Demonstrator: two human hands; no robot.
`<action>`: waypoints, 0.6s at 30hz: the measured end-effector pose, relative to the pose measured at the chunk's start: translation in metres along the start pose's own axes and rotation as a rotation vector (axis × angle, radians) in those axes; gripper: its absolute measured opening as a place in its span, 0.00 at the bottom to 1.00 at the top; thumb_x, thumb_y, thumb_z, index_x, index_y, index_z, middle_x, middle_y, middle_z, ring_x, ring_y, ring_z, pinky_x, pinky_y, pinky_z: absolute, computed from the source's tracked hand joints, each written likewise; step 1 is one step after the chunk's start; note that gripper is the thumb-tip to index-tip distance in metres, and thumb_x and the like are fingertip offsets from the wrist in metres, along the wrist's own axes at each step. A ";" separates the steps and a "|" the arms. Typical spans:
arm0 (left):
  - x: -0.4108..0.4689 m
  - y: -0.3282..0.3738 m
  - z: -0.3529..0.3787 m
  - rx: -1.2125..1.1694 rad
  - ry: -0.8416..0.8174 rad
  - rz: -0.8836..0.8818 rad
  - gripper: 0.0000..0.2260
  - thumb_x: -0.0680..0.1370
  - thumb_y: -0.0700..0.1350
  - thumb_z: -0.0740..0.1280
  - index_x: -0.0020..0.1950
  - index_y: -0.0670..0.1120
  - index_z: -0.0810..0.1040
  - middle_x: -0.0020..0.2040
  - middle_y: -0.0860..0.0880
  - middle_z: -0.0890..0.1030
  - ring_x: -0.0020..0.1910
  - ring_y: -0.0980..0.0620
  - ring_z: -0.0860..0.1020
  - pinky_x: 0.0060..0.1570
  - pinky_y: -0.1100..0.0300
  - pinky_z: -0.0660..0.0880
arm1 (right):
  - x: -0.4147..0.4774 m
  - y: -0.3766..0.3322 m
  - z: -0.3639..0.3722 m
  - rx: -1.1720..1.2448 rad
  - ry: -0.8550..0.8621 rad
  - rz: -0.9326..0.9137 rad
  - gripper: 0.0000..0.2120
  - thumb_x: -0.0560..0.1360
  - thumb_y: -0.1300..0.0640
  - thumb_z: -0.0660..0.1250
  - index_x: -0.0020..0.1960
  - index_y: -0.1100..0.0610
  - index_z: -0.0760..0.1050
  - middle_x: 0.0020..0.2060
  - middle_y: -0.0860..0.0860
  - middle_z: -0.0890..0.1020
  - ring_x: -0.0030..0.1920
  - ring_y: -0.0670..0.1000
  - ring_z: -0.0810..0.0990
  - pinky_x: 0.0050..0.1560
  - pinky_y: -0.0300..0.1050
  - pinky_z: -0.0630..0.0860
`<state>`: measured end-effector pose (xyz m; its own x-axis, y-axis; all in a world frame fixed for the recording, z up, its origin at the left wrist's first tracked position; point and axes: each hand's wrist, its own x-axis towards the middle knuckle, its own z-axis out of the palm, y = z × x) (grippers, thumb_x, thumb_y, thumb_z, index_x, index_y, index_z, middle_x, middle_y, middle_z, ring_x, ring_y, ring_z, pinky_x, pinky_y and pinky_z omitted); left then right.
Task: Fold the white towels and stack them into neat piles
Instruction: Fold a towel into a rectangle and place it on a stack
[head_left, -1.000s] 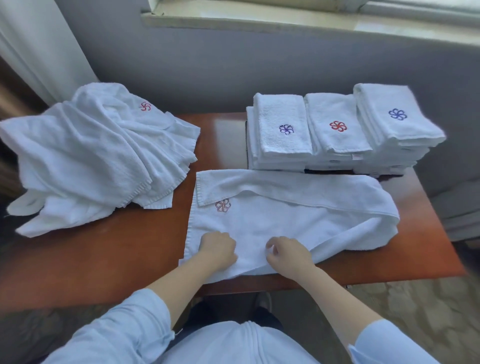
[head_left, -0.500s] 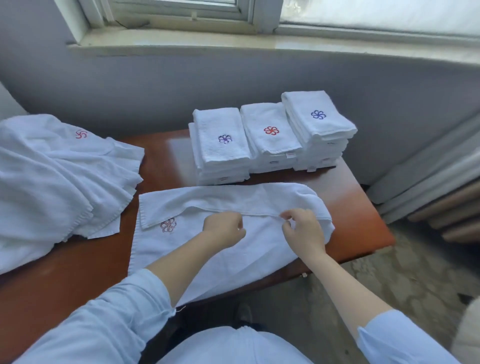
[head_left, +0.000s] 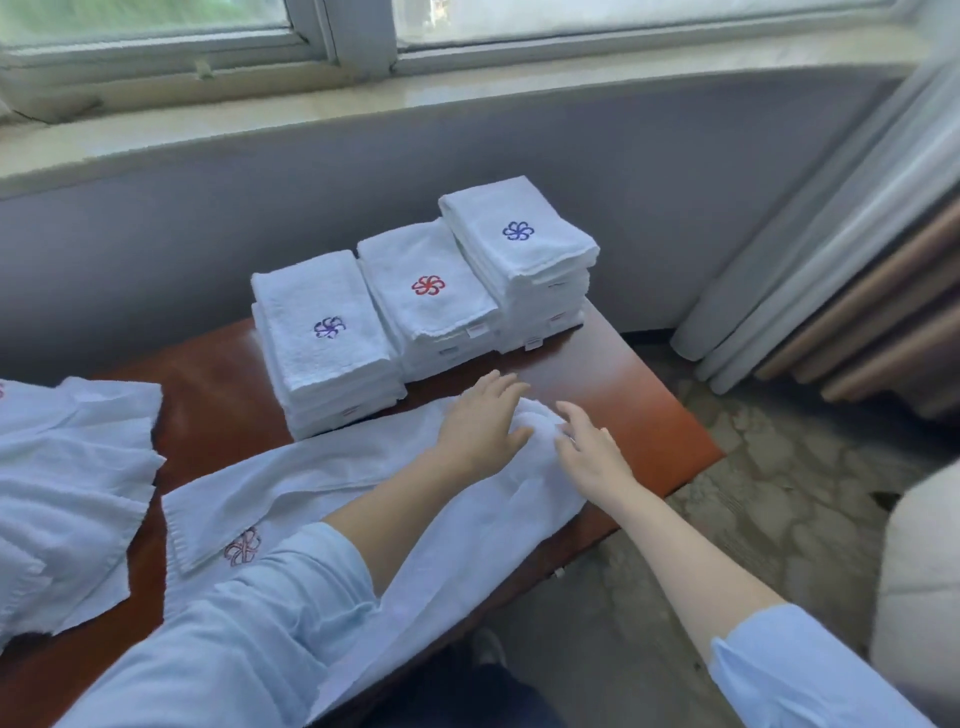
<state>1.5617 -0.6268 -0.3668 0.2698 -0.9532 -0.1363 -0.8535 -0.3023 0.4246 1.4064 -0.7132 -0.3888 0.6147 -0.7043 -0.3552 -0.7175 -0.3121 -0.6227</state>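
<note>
Loose towel heap (head_left: 67, 493): white, unfolded and rumpled. It sits at 9 o'clock of the view on the table's left end, cut by the frame edge and apart from the towel in work.
Flower emblem (head_left: 242, 545): dull red stitching near the left end of the towel in work, at 8 o'clock.
Left stack (head_left: 322, 322): folded white towels with a purple flower on top, at 11 o'clock. Its near foot is just beside the towel in work.
Towel in work (head_left: 337, 478): white, with a lengthwise fold that makes a long band. It lies aslant from 8 o'clock to the centre. Its near side overhangs the table edge, partly under the left forearm, and its right end is bunched between the two hands.
Middle stack (head_left: 426, 286): folded white towels with a red flower on top, at 12 o'clock, set close against both neighbours.
Left hand (head_left: 480, 426): at the centre of the view, palm down on the band's right end. Fingers are straight and slightly spread, gripping nothing.
Right stack (head_left: 519, 234): folded white towels with a blue flower on top. It is the tallest of the three and stands near the table's far right corner, at 1 o'clock.
Right hand (head_left: 589, 449): at 3 o'clock of the left hand. Fingers are extended and loosely spread, tips touching the bunched end, holding nothing.
Table (head_left: 639, 395): glossy reddish-brown wood, with a bare patch at its right end.
Curtain (head_left: 831, 260): pale and tan folds at 2 o'clock, well apart from the table.
</note>
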 end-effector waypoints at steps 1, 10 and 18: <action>0.008 -0.001 0.003 0.026 -0.037 0.010 0.20 0.81 0.53 0.62 0.71 0.48 0.69 0.71 0.49 0.72 0.74 0.47 0.64 0.73 0.53 0.58 | 0.000 0.003 0.002 0.039 0.002 0.038 0.23 0.83 0.55 0.53 0.77 0.50 0.58 0.67 0.52 0.76 0.71 0.55 0.68 0.76 0.56 0.56; 0.011 -0.014 0.016 0.138 -0.455 0.084 0.24 0.78 0.64 0.59 0.32 0.47 0.69 0.29 0.52 0.71 0.32 0.51 0.70 0.36 0.60 0.64 | 0.008 0.005 0.001 -0.077 -0.115 0.066 0.31 0.78 0.63 0.56 0.76 0.40 0.60 0.61 0.46 0.74 0.50 0.48 0.76 0.43 0.44 0.73; 0.006 -0.024 -0.001 -0.058 -0.368 0.270 0.14 0.76 0.43 0.61 0.60 0.53 0.76 0.45 0.48 0.75 0.45 0.47 0.75 0.39 0.51 0.71 | 0.017 -0.014 -0.010 -0.556 -0.291 -0.155 0.20 0.78 0.61 0.60 0.67 0.49 0.74 0.77 0.48 0.58 0.71 0.54 0.65 0.51 0.47 0.69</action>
<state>1.5838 -0.6251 -0.3766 -0.1437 -0.9371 -0.3181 -0.8425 -0.0528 0.5362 1.4237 -0.7272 -0.3788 0.7322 -0.4474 -0.5136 -0.6282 -0.7349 -0.2555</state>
